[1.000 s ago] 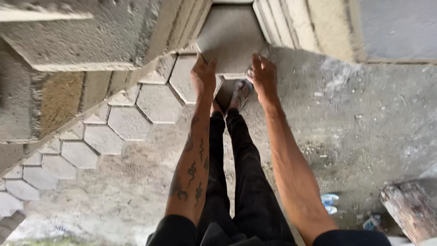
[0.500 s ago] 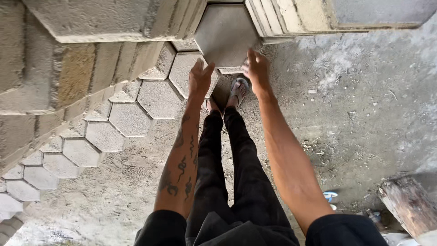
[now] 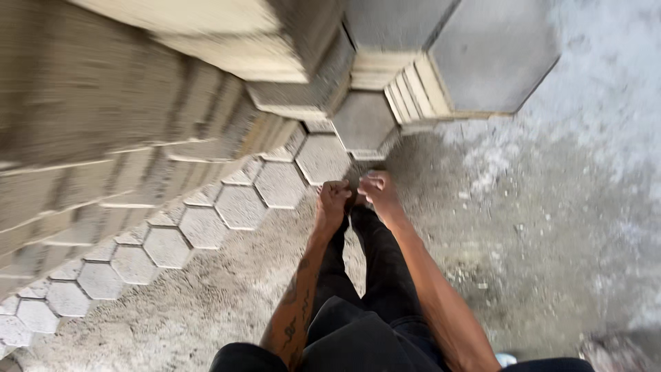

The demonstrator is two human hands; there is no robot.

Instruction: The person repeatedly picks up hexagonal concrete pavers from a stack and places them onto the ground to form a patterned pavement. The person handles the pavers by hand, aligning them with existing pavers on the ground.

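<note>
Since a second ago our left hand (image 3: 333, 195) and right hand (image 3: 375, 189) left the hexagonal paver (image 3: 363, 122), fingers curled empty; it stands just beyond them, the row unfinished.

Both forearms are bare, no sleeves below the elbow. The left arm (image 3: 297, 296) carries dark tattoo marks running down the inner forearm, too blurred to make out the shapes. The right arm (image 3: 434, 296) shows no markings. Black trousers (image 3: 365, 275), slim in the leg, and a dark top (image 3: 275, 355) at the bottom edge. Hands are ungloved.
</note>
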